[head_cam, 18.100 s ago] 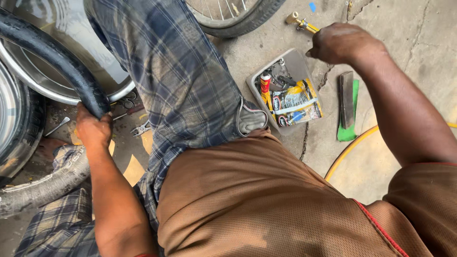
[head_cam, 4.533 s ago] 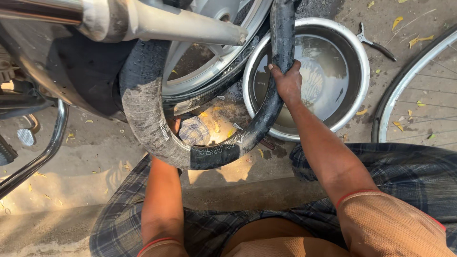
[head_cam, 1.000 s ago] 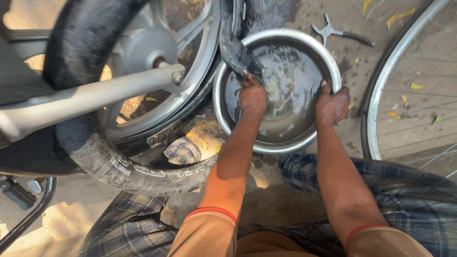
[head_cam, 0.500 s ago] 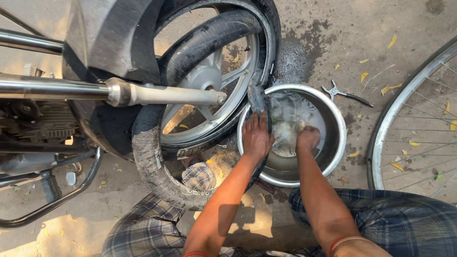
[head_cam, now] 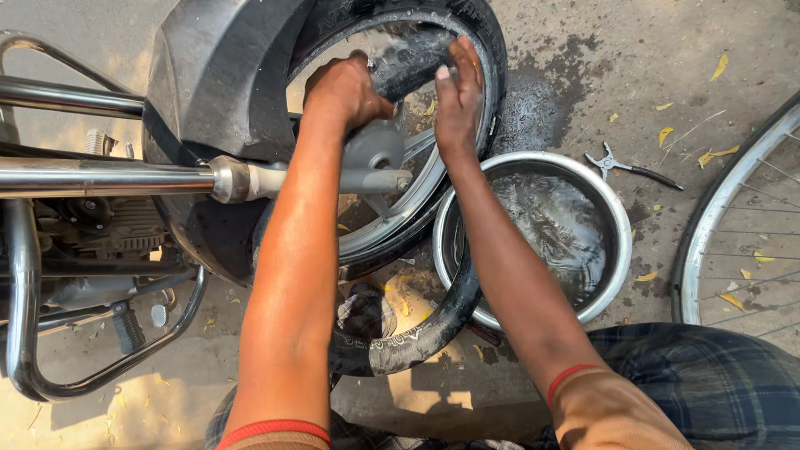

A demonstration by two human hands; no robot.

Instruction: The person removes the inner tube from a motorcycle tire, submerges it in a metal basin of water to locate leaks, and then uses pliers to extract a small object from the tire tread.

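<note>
no packages, labels, signs or screens are in view. the only lettering is raised moulded text on the sidewall of the black tyre (head_cam: 400,346), on its lowest curve just left of the round metal water basin (head_cam: 612,212); it is pale grey with dust on black rubber.

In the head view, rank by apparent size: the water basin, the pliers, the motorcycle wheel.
1. motorcycle wheel, largest, though partly hidden.
2. water basin.
3. pliers, clearly smallest.
</note>
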